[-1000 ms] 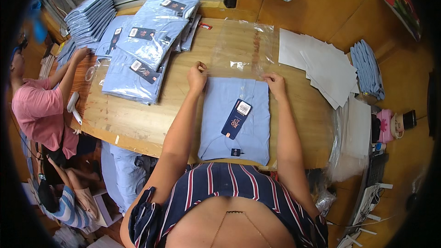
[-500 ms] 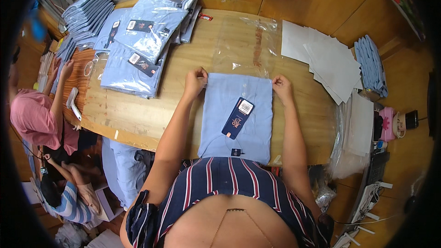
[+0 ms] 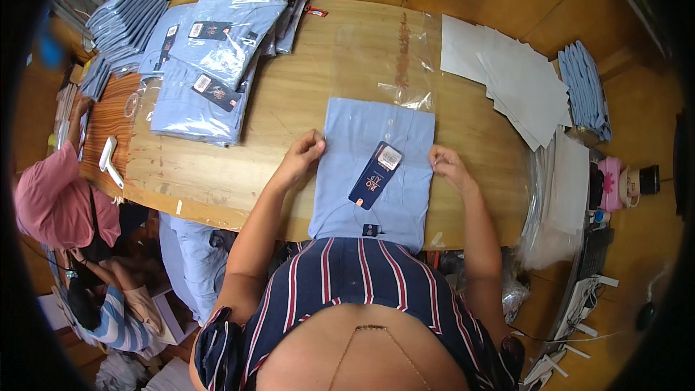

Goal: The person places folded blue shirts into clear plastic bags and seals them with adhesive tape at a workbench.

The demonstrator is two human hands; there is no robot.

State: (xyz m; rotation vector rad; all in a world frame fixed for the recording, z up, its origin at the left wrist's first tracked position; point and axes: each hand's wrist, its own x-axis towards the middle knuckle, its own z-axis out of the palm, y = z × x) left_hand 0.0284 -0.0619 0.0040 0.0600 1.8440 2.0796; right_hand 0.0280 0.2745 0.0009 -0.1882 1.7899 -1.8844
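Shirt [image 3: 376, 166] — folded, pale blue, tagged.

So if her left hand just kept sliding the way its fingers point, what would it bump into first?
The left hand points up and right across the folded blue shirt. Beyond the collar it would probably meet the clear plastic bag first, though depth is uncertain.

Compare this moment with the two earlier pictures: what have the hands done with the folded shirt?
Both hands slid back toward the person: the left hand and right hand left the top corners of the folded blue shirt and now grip its side edges halfway down. The shirt, clear bag beyond it and shirt stacks stayed put.
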